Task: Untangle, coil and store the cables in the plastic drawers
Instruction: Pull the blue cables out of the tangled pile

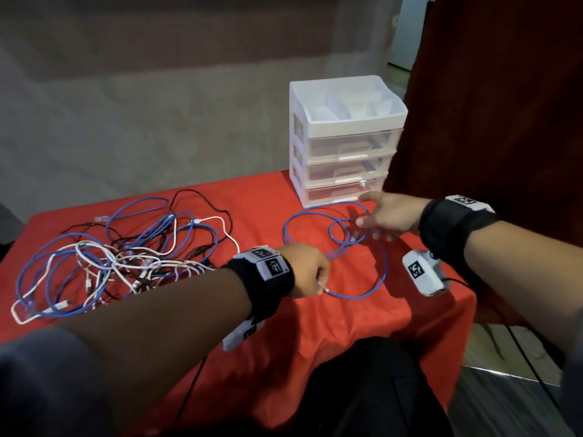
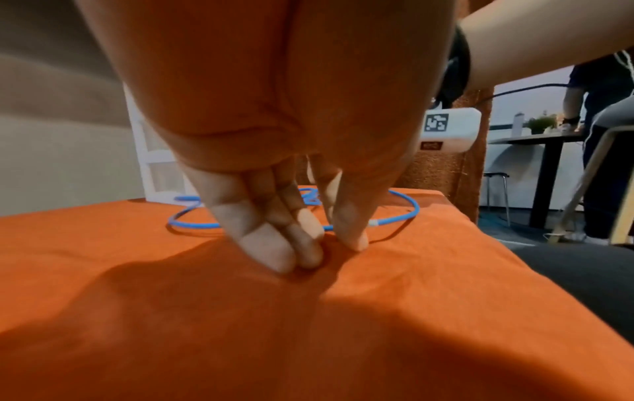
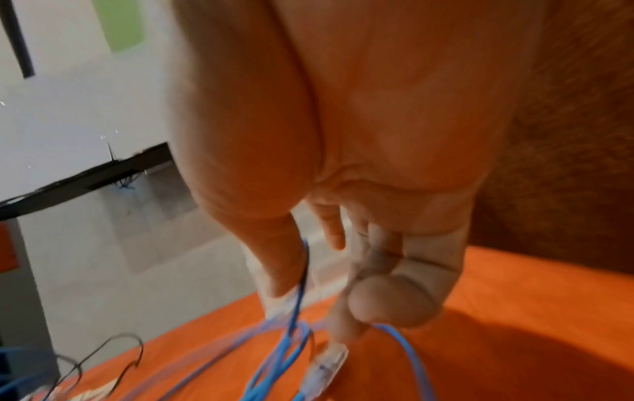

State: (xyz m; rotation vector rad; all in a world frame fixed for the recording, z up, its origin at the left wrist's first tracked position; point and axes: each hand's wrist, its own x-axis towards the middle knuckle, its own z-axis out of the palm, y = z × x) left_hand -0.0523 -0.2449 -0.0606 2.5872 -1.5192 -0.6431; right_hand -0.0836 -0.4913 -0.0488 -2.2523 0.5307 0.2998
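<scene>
red tablecloth point(image 1: 362, 326) under both hands
white plastic drawer unit point(image 1: 345, 138) just beyond right hand, three clear drawers closed
tangled pile of blue, white, black cables point(image 1: 126, 253) left of left hand
separated blue ethernet cable point(image 1: 383, 272) looped on cloth between hands
left hand point(image 1: 310, 269) pinches one end near cloth, fingertips point(image 2: 274, 252) pressed together
right hand point(image 1: 391, 214) grasps cable loops; clear plug point(image 3: 326, 363) dangles below fingers
</scene>
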